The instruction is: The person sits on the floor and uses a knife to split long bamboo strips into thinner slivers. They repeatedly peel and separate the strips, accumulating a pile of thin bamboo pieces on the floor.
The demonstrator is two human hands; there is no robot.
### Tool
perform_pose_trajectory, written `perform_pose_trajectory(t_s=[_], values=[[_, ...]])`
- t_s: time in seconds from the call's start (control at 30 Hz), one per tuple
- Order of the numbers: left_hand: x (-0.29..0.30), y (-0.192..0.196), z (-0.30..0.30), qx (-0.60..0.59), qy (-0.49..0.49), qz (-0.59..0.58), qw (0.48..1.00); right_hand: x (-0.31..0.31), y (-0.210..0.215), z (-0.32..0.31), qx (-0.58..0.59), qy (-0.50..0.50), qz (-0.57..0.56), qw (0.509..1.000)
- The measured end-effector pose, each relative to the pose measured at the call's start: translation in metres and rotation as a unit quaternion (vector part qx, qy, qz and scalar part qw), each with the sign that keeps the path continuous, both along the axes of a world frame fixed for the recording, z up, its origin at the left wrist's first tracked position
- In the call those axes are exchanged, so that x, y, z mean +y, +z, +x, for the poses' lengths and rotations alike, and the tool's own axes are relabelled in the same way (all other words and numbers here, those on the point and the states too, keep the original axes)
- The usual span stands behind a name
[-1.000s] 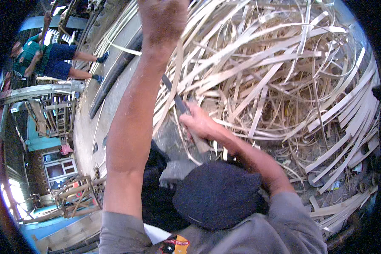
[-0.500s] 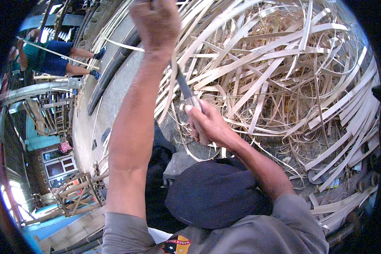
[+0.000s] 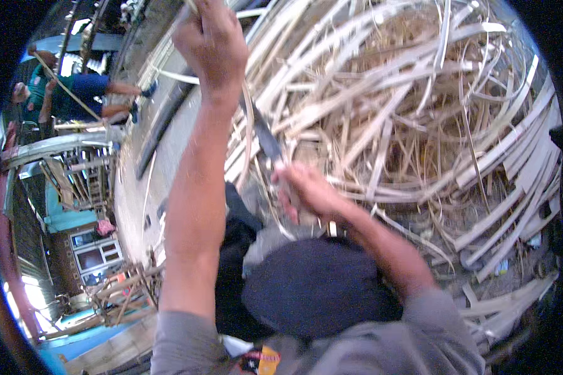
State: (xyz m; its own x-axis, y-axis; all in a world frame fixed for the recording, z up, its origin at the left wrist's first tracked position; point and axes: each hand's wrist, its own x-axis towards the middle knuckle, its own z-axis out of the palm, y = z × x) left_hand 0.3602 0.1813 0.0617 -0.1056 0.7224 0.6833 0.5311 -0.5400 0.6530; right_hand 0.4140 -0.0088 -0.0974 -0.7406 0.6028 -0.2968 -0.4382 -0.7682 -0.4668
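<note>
My left hand (image 3: 211, 53) is raised near the top edge, its fingers closed round a thin pale strip whose end pokes out above the fist. Below that wrist, a bamboo strip (image 3: 249, 119) curves down beside the knife blade; the forearm hides whether it is the same piece. Lower and to the right, my right hand (image 3: 309, 192) is wrapped round the handle of a knife (image 3: 268, 140). Its dark blade points up and left toward my left wrist. Motion blurs both hands a little.
A big tangled heap of bamboo strips and shavings (image 3: 394, 112) covers the ground ahead and right. A dark pole (image 3: 162, 128) lies on the floor at left. Beyond it stands another person (image 3: 84, 94) holding a long thin stick. A grey stone (image 3: 269, 244) is near my knees.
My left hand has shifted a little left and down. My right hand and the knife have dropped slightly. The view has blurred, and the other person's arms and stick have changed position.
</note>
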Motion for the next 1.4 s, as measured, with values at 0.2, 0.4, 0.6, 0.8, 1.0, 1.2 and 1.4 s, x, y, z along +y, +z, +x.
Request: perform_pose_trajectory(t_s=[0.2,0.4,0.6,0.8,1.0,1.2,1.4], values=[[0.014,0.01,-0.007,-0.01,-0.013,0.018,1.0,0.037,0.059,0.094,0.071,-0.38,0.123,0.914],[-0.002,0.005,-0.002,-0.033,0.046,-0.028,0.998,-0.004,0.022,0.005,-0.151,0.056,0.082,0.984],[0.004,0.01,-0.013,-0.002,0.005,-0.014,1.0,0.008,0.028,0.045,-0.089,-0.099,0.156,0.979],[0.003,0.006,-0.008,-0.005,-0.007,0.016,1.0,0.013,0.028,0.04,-0.036,-0.306,0.202,0.93],[-0.009,0.001,-0.007,0.036,0.014,-0.044,0.998,-0.027,-0.02,-0.013,-0.109,-0.04,0.146,0.982],[0.002,0.0,-0.013,0.008,0.017,-0.011,1.0,0.006,0.045,0.063,-0.129,-0.369,0.263,0.882],[-0.006,-0.007,-0.01,0.062,0.013,-0.042,0.997,-0.02,0.001,-0.01,-0.217,0.041,0.126,0.967]])
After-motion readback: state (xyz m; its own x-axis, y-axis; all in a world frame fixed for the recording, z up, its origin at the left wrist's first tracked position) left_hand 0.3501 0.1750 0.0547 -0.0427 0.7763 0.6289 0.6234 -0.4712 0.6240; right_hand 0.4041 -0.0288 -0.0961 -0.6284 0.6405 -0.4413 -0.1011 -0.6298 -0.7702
